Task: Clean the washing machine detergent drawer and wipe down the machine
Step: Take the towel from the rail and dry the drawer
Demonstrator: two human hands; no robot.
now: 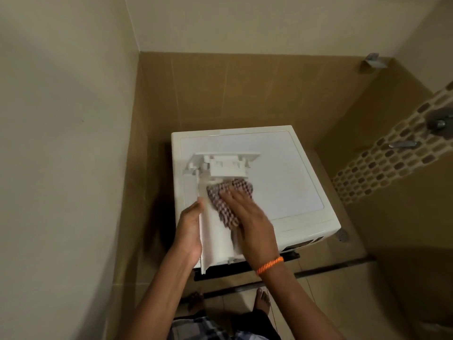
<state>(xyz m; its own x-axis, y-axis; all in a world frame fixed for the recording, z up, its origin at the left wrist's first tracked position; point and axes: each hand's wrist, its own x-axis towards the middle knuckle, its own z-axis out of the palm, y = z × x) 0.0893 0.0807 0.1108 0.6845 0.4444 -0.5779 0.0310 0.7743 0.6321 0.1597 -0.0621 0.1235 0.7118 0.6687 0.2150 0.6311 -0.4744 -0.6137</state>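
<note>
The white detergent drawer point(220, 168) is out of the machine and held above the white washing machine's top point(289, 173). My left hand point(190, 228) grips the drawer's long left side near its near end. My right hand point(247, 217) presses a checked brown-and-white cloth point(226, 204) flat into the drawer's middle. The cloth covers part of the drawer's inside, and my right palm hides the drawer's right wall. An orange cord is tied around my right wrist.
The machine stands in a corner between a cream wall at left and tan tiled walls behind and at right. Metal taps point(438, 122) stick out of the right wall by a mosaic strip. A dark floor sill point(331, 268) and my bare feet lie below.
</note>
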